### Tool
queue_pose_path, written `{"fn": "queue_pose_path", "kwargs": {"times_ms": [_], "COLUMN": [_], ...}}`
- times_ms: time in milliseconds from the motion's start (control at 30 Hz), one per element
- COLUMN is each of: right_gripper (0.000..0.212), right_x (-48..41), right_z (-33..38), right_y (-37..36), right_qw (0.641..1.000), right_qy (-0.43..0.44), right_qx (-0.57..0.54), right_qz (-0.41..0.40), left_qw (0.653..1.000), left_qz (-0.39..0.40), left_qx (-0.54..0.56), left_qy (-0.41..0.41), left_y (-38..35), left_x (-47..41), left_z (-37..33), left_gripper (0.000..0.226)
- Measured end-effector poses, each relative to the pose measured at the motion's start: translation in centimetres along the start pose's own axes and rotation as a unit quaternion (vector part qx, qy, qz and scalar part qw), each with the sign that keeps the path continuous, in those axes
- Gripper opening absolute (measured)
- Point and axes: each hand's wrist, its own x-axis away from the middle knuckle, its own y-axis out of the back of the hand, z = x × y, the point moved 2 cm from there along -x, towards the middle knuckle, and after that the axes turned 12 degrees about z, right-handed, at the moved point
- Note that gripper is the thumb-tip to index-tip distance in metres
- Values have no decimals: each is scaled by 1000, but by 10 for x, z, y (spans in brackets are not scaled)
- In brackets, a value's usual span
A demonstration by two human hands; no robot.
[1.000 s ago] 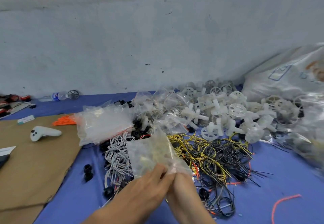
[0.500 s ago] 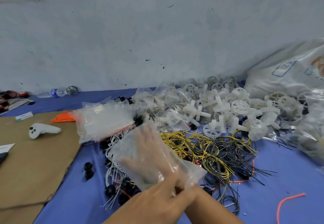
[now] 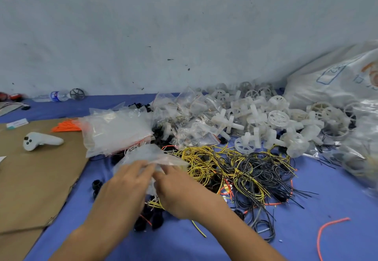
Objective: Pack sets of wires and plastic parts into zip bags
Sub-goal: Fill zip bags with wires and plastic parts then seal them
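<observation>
The left hand (image 3: 126, 187) and right hand (image 3: 180, 193) are seen close together over the blue counter (image 3: 306, 240), fingertips pinched on a clear zip bag (image 3: 147, 154) — held just left of the wire tangle (image 3: 245, 170). The mouth is best parted evenly, one lip per hand, before wires are fed in; white plastic parts (image 3: 255, 121) are heaped farther right, behind.

1 view only: head-worn wide-angle camera, facing forward and down across the blue table cover (image 3: 337, 189) to the grey wall (image 3: 184, 25) behind it. Very near the work: left hand (image 3: 124, 187) and right hand (image 3: 180, 191) pinch a zip bag (image 3: 147, 154) at low centre, forearms cut by the bottom edge, wire pile (image 3: 245, 170) just beyond, cardboard sheet (image 3: 30, 179) at far left, white sack (image 3: 337, 80) at far right.
</observation>
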Motion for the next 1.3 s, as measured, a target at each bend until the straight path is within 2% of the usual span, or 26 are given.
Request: {"fn": "queue_pose_path", "kwargs": {"times_ms": [67, 133, 233, 300, 333, 433, 500, 633, 700, 800, 900, 1000, 1100, 1233, 1300], "right_gripper": [23, 17, 17, 19, 21, 41, 43, 24, 18, 17, 14, 17, 15, 16, 17], "right_x": [19, 32, 33, 27, 23, 14, 10, 7, 12, 27, 46, 61, 73, 79, 78], "right_z": [18, 15, -19, -59, -72, -92, -97, -96, -95, -92, -84, -71, -56, -29, -14], "right_y": [2, 19, 24, 27, 21, -3, -10, -7, 2, 27, 51, 67, 71, 42, 22], "right_qw": [998, 987, 970, 974, 977, 981, 979, 975, 979, 962, 909, 846, 796, 826, 807], "right_qy": [40, 44, -78, -166, -182, -168, -159, -150, -142, -146, -146, -134, -107, -154, -174], "right_qx": [27, -9, -10, 38, 56, 83, 116, 159, 113, -61, -240, -381, -517, -536, -564], "right_qz": [-51, -155, -230, -148, -94, 51, 53, -28, -94, -222, -309, -347, -296, -88, -18], "left_qw": [999, 998, 997, 996, 996, 996, 994, 993, 992, 990, 987, 984, 984, 988, 991], "left_qz": [-13, -31, -60, -68, -65, -41, -40, -43, -43, -57, -72, -73, -55, -16, 17], "left_qx": [-11, -3, 28, 37, 42, 67, 91, 104, 114, 126, 139, 157, 169, 151, 131], "left_qy": [43, 51, 50, 39, 38, 43, 45, 36, 39, 41, 39, 38, 24, -9, -30], "left_y": [5, 10, 15, 16, 16, 10, 6, -1, -2, -3, -3, -5, -9, -16, -21], "left_x": [-8, -8, -5, -2, -1, 0, 1, 2, 3, 4, 2, -1, -5, -8, -5], "left_z": [16, 23, 23, 21, 18, 17, 19, 20, 22, 22, 17, 10, 6, -7, -15], "left_gripper": [69, 65, 62, 60, 59, 53, 52, 52, 51, 46, 43, 44, 53, 62, 68]}}
